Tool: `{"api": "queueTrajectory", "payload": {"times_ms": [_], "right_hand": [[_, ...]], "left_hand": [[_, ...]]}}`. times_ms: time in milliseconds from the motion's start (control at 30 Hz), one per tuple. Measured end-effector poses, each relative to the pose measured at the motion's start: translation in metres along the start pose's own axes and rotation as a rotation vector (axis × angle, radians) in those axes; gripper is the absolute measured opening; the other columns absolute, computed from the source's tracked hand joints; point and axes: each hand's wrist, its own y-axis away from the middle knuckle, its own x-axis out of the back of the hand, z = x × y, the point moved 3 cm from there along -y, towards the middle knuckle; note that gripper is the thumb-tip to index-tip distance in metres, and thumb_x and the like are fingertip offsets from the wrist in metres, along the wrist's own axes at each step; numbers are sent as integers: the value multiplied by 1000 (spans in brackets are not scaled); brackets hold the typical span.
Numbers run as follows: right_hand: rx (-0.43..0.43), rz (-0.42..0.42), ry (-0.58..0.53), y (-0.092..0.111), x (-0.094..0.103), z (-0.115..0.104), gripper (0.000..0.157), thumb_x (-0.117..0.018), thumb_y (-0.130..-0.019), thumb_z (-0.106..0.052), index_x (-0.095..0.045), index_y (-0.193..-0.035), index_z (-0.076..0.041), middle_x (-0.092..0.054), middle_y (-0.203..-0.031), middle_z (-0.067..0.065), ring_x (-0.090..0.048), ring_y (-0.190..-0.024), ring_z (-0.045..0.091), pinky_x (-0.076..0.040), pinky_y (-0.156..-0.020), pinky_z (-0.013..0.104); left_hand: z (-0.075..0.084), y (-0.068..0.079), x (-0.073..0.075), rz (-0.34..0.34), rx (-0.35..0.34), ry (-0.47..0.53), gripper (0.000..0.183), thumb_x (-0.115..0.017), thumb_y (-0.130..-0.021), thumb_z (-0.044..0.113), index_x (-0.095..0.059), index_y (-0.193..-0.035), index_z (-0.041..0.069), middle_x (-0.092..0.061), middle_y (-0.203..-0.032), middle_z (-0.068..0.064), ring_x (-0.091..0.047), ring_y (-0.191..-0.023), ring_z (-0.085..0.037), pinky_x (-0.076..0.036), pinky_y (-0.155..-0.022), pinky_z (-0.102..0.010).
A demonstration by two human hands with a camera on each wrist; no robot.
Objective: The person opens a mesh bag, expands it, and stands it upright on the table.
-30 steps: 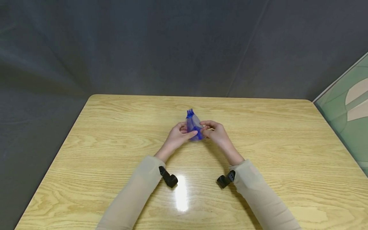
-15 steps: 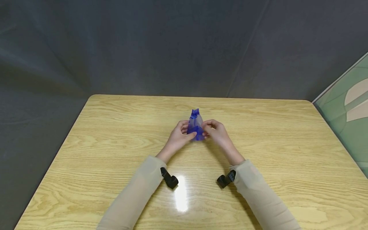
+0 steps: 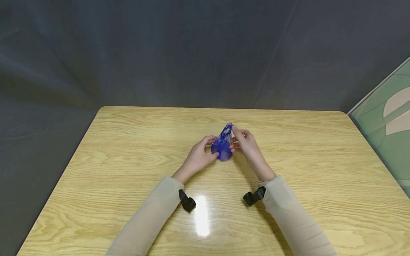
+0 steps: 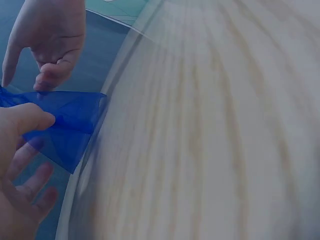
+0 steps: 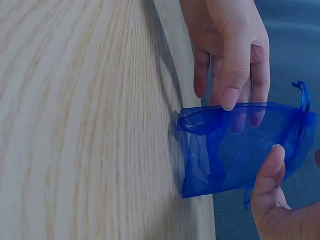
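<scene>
A small sheer blue drawstring pouch (image 3: 222, 149) is held up between both hands near the middle of the table, its gathered mouth tipped slightly right. My left hand (image 3: 199, 156) pinches the left side low down, thumb in front and fingers showing through the fabric of the pouch (image 5: 240, 145) in the right wrist view. My right hand (image 3: 249, 146) holds the right side, thumb up by the mouth and the other fingers lower along the edge. Blue cord loops (image 5: 302, 92) stick out at the mouth. The left wrist view shows the left thumb pressed on the pouch (image 4: 70, 120).
The wood-grain table (image 3: 128, 149) extends on all sides of the hands. A dark curtain (image 3: 179, 53) hangs behind and to the left. A green and beige panel (image 3: 390, 117) stands at the right edge. Each sleeve carries a black wrist camera (image 3: 187, 201).
The pouch has shifted a little right and tilted its mouth rightward. My right thumb has risen towards the mouth. The left thumb has slid out to the pouch's lower left edge.
</scene>
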Motion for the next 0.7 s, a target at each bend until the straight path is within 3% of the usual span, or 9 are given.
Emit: {"api": "queueTrajectory", "payload": {"times_ms": [300,467,600,700], "right_hand": [[-20,6,8,2,3,-2,48,-46,-99,-39,-36,-121,2,-49,-71,-5,-50,-50,1,-49,-51,14],[-5,-21,-18,3,3,-4,27,-45,-96,-17,-37,-115,0,-50,-66,-6,-50,-50,0,-47,-48,13],[22,-37,-16,4,4,-5,18,-40,-92,-5,-40,-109,-1,-51,-61,-7,-50,-50,2,-48,-49,15],[56,-37,11,5,3,-7,19,-40,-91,-4,-44,-108,-1,-51,-60,-9,-50,-51,3,-48,-51,16]], "left_hand": [[1,2,0,-19,-55,-29,53,-69,-85,9,-50,-134,10,-57,-135,-12,-55,-123,-29,-43,-108,-45],[1,3,0,-20,-63,-41,52,-69,-84,9,-51,-133,10,-58,-134,-11,-53,-124,-30,-43,-108,-47],[0,3,2,-34,-57,30,57,-66,-81,-1,-50,-134,9,-56,-136,-11,-50,-128,-29,-41,-110,-45],[-3,2,6,1,-2,142,57,-56,-80,-8,-48,-135,5,-53,-139,-12,-48,-130,-30,-39,-112,-43]]}}
